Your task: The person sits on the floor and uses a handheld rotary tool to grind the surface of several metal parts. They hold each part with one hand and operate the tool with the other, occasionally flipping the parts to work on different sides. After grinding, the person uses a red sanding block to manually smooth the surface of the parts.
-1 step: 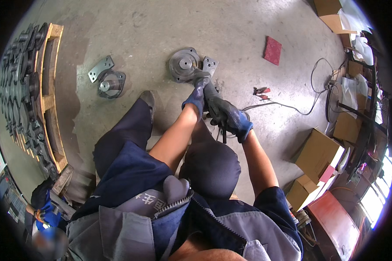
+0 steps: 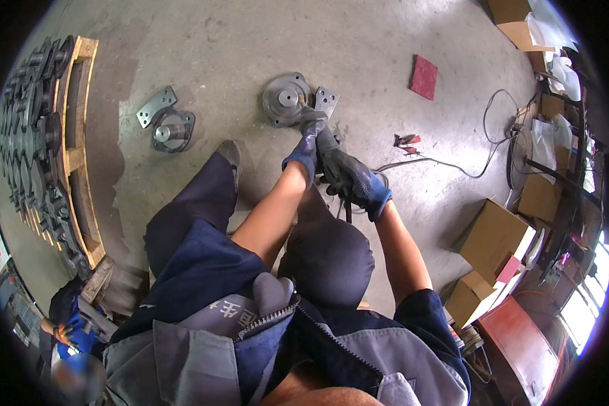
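Both my hands wear dark gloves with blue cuffs and meet in front of my knee. My right hand (image 2: pixel 352 179) is closed around a dark corded hand tool (image 2: pixel 348 211), mostly hidden by the gloves. Further forward, my left hand (image 2: pixel 310 139) is closed at the tool's front end, its fingertips by the rim of a round steel flange (image 2: pixel 284 101) with a central boss. The flange lies on the floor beside a drilled steel plate (image 2: pixel 326 99). To the left lie a second flange (image 2: pixel 181 134) with a protruding shaft and another drilled plate (image 2: pixel 157 107).
A wooden pallet (image 2: pixel 76 155) stacked with dark metal parts stands at left. On the right are a red pad (image 2: pixel 423 77), red clamps (image 2: pixel 407 142), a black cable (image 2: pixel 453 166) and cardboard boxes (image 2: pixel 495 233). Another person's gloved hand (image 2: pixel 64 335) shows at lower left.
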The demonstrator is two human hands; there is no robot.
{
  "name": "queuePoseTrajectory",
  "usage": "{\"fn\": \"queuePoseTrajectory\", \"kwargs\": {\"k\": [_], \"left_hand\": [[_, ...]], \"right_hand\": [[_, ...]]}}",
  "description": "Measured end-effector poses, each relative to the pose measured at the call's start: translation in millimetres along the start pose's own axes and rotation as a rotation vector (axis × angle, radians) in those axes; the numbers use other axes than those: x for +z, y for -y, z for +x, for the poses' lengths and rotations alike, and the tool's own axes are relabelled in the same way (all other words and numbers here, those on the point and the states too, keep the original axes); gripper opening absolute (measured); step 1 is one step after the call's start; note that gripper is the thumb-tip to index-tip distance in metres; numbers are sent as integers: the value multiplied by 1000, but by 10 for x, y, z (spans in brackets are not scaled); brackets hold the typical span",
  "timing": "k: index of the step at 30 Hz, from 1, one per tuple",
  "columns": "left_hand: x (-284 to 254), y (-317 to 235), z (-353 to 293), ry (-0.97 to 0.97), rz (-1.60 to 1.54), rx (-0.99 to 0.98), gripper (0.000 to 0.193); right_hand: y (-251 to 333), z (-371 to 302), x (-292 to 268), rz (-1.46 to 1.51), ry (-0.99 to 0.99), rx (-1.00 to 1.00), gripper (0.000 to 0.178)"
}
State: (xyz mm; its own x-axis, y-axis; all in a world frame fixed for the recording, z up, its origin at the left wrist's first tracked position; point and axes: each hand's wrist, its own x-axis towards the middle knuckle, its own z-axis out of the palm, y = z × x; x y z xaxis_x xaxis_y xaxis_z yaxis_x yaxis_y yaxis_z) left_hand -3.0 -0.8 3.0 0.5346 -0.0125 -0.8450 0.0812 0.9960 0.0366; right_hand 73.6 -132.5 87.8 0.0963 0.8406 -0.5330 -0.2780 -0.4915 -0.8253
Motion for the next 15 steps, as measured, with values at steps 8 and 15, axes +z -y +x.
{"fn": "queuePoseTrajectory", "kwargs": {"k": [8,15], "left_hand": [[131,114,57,278,192,120,57],[127,-139,274,-538,1214,899,70]], "right_hand": [[54,-92,-27,459,-216,245,37],[-122,-520,-261,402,-355,257,46]]}}
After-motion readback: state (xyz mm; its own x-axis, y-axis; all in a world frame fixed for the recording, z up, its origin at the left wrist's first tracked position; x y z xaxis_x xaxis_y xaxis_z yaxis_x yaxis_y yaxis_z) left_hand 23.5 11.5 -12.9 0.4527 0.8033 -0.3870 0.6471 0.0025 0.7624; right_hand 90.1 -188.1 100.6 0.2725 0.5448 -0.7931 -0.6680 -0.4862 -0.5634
